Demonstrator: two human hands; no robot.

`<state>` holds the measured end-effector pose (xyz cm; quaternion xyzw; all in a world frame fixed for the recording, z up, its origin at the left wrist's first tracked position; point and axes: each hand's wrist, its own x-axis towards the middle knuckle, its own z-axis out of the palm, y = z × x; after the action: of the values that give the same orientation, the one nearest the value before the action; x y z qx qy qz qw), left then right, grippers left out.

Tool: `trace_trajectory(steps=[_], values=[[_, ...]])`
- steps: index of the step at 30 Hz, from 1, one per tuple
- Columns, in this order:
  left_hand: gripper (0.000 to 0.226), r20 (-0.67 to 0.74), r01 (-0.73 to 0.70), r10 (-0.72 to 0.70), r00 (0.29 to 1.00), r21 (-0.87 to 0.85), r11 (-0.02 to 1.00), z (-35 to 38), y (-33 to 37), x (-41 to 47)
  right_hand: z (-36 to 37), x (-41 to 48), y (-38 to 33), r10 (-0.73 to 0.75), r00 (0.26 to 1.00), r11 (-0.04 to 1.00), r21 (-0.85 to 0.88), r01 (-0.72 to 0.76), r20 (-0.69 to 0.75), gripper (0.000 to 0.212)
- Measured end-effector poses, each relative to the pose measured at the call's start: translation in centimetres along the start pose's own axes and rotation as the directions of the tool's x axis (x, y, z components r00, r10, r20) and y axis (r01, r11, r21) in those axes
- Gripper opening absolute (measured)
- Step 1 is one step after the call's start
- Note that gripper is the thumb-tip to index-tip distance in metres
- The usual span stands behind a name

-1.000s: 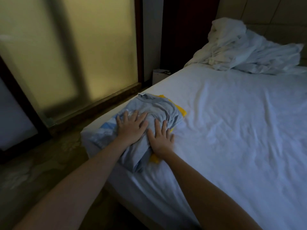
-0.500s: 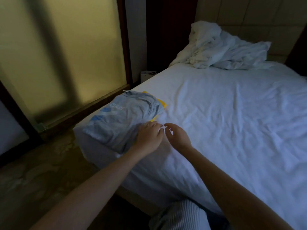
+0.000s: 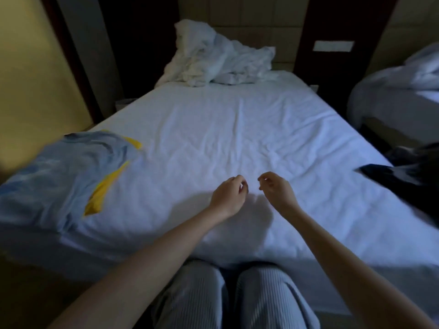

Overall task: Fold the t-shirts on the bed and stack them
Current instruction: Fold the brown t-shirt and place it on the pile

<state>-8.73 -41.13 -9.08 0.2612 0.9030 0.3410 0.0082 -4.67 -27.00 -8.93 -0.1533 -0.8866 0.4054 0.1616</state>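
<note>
While the room is quite dim, the bed point(image 3: 123, 245) takes most of the view, and its white sheet point(image 3: 237, 129) shows many small wrinkles. At the far end of it, against the headboard, lies a crumpled white duvet point(image 3: 221, 60). A second bed point(image 3: 392, 96) with white bedding stands at the right, apart from the first one.

On the near left corner of the bed lies a folded light blue t-shirt point(image 3: 59, 176). It rests on top of a yellow t-shirt point(image 3: 102, 191), of which only some edges come out on the right side and at the far end. At the right edge of the bed lies a dark garment point(image 3: 403, 176); it is blurred, so I cannot tell what kind it is.

At the bottom, two knees in striped trousers point(image 3: 261, 298) are against the near side of the bed.

Both bare arms reach over the middle of the sheet. The left hand point(image 3: 229, 198) and the right hand point(image 3: 276, 193) are near each other but not touching, well apart from both the stack and the dark garment. The fingers of each hand are loosely curled and they hold nothing. A shadow falls on the sheet under them.
</note>
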Motion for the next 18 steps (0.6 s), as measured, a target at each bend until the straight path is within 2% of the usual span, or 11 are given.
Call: trace_trajectory(steps=[6,9,11,14,16,18], values=[[0.017,0.080,-0.140,0.147,0.986,-0.089,0.986,8.1,9.2,2.3,-8.3,-1.4,7.3,0.131,0.980,0.984,-0.097,-0.146,-0.147,0.019],[0.021,0.130,-0.192,0.209,0.969,-0.133,0.972,11.9,13.4,3.5,-12.0,-2.3,10.6,0.161,0.960,0.970,-0.140,-0.196,-0.228,0.018],[0.024,0.144,-0.227,0.240,0.960,-0.099,0.969,13.9,15.0,4.1,-14.2,-2.9,12.5,0.156,0.942,0.962,-0.171,-0.213,-0.298,0.019],[0.023,0.094,-0.273,0.268,0.959,0.035,0.961,15.7,15.1,4.8,-17.0,-3.4,15.0,0.054,0.898,0.944,-0.270,-0.188,-0.436,0.020],[0.025,0.038,-0.258,0.257,0.966,0.032,0.966,16.2,14.6,5.0,-18.5,-3.1,16.7,0.012,0.857,0.907,-0.356,-0.226,-0.515,0.030],[0.034,0.009,-0.250,0.250,0.968,-0.010,0.968,16.5,14.1,5.0,-19.9,-2.4,17.9,0.040,0.816,0.864,-0.390,-0.318,-0.577,0.041]])
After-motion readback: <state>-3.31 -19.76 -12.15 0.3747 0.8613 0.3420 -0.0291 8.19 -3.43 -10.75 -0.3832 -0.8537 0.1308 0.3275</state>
